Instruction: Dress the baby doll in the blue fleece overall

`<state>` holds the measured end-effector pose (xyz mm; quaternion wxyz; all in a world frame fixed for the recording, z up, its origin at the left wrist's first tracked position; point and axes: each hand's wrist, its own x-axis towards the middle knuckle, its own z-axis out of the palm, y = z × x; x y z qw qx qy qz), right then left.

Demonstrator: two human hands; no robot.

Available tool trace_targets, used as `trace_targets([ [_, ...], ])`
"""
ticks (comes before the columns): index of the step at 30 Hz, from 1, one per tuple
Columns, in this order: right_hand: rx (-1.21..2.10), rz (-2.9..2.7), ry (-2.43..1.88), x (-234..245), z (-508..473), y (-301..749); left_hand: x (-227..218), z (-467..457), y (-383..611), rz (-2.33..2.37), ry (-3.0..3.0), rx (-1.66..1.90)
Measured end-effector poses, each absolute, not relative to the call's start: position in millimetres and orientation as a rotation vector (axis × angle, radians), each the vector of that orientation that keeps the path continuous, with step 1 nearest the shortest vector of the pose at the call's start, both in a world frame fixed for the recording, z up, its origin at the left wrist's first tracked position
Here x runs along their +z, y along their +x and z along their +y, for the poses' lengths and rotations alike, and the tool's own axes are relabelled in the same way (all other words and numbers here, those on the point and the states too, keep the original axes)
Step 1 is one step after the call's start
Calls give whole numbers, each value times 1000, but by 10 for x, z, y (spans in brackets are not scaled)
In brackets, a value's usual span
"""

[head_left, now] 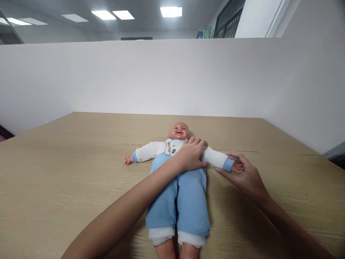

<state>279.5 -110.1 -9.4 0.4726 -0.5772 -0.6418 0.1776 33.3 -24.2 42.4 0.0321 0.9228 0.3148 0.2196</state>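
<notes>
A baby doll [192, 201] lies on its back in the middle of the table, its head away from me. It wears light blue fleece trousers and a white top with blue cuffs and an animal face on the chest. My left hand [191, 153] reaches across the doll and is wrapped over its shoulder and upper sleeve on the right side. With thumb and fingers my right hand [242, 172] grips the blue cuff [228, 165] and wrist of that same arm, which is stretched out sideways. The doll's other arm [148, 151] lies stretched out to the left.
The wooden table [67, 187] reaches back to a white partition wall [172, 79], which also runs along the right side. Dark objects show at the far left and right edges. Above the partition are ceiling lights and a dark window frame [229, 19].
</notes>
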Motion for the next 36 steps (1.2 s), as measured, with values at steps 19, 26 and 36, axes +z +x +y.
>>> trace_targets([
  [19, 1238, -1580, -1204, -382, -1122, 2391, 219, -214, 95, 906, 2214, 1334],
  [26, 1250, -1729, -1092, -286, -1046, 2130, 203, -196, -41, 794, 1792, 1462],
  [36, 1165, -1575, -1074, -186, -790, 1506, 209, -67, -418, 708, 1166, 1601],
])
